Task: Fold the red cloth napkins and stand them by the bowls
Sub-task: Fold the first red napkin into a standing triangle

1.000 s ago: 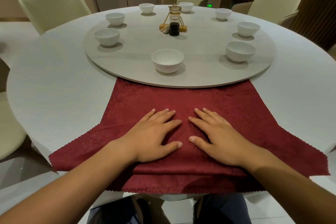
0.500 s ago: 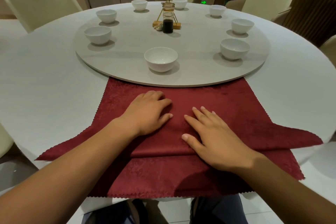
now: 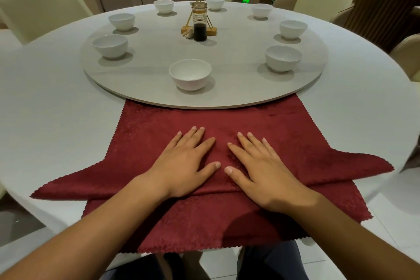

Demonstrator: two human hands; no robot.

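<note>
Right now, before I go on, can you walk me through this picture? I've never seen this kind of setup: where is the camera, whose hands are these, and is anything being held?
There is no machine here. A person wears a wide-angle camera on the head, looking forward and down, so the two bare arms reach in from the bottom of the view. The left hand and right hand lie flat, palms down, side by side on a red cloth napkin. Nothing is gripped; the fingers are spread and pressing the cloth. The napkin is partly folded, its far edge tucked under the round turntable, its near edge hanging over the edge of the white table. On the turntable stand seven white bowls, the nearest bowl straight ahead, with a dark sauce bottle in the middle. Pale chairs ring the table.
</note>
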